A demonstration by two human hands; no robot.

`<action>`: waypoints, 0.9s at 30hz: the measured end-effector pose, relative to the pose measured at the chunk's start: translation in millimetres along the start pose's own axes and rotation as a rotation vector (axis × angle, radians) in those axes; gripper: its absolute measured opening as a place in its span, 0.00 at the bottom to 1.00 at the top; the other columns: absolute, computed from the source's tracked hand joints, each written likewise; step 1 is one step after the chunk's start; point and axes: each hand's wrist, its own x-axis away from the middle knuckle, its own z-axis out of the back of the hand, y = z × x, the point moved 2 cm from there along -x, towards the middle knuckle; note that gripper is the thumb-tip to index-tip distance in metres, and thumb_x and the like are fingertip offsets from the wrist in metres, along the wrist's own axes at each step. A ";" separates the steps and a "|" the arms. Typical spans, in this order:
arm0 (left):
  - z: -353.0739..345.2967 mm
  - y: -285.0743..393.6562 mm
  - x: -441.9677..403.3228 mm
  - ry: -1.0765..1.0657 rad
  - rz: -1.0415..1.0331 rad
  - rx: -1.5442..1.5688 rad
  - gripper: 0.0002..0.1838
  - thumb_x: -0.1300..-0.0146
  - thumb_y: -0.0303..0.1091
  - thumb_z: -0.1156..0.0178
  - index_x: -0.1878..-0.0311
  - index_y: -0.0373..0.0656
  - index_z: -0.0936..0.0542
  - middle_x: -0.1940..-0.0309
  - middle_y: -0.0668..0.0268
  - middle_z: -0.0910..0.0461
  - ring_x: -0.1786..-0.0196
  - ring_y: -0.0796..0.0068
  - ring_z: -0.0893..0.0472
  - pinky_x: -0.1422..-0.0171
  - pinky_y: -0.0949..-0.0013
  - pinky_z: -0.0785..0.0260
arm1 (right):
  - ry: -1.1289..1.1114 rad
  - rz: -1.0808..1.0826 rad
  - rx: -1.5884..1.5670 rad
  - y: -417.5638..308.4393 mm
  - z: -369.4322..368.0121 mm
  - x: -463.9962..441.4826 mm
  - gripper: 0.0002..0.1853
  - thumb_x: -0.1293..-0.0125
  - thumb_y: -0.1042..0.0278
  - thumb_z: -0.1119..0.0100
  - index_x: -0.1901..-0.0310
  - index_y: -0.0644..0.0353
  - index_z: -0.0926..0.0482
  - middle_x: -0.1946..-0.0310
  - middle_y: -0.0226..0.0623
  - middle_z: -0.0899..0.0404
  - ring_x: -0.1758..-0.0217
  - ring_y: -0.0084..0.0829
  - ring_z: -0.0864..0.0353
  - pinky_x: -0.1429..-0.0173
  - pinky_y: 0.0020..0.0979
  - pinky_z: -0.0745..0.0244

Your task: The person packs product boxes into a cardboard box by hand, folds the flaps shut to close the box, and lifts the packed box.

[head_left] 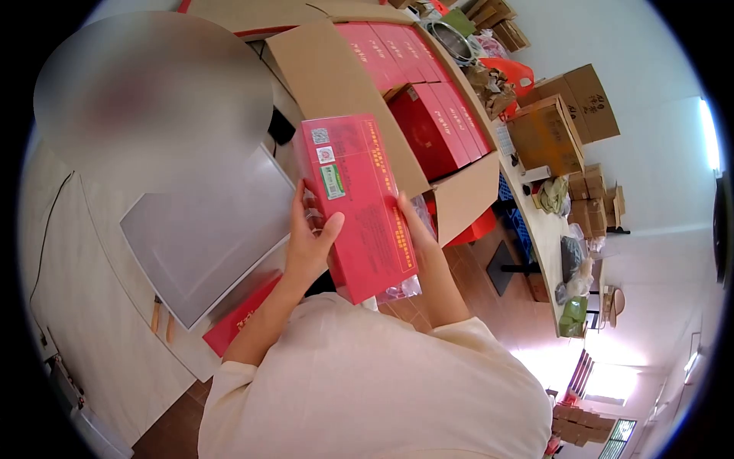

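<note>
A red gift box (358, 218) with yellow print, black text and several small labels is held up in front of my chest, tilted. Clear plastic shows along its edges. My left hand (310, 237) grips its left side, with the thumb on the printed face. On the opposite edge, my right hand (415, 222) is wrapped round the box, its fingers partly hidden behind. Just beyond it stands an open cardboard carton (329, 69) packed with several similar red boxes (440, 126).
A grey panel (206, 229) lies on the pale table (84, 268) at left, beside another red box (243, 314). A large blurred patch covers the upper left. Along the right wall, a long table (539, 229) bears cartons (547, 134) and bags.
</note>
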 end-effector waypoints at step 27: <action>97.4 -73.4 88.0 0.546 0.071 -0.447 0.16 0.34 0.30 0.44 0.43 0.41 0.26 0.46 0.61 0.25 0.44 0.67 0.24 0.38 0.67 0.35 | 0.519 0.936 1.887 -221.0 63.8 -127.5 0.36 0.44 0.45 0.38 0.34 0.44 0.33 0.50 0.47 0.27 0.48 0.46 0.23 0.48 0.45 0.26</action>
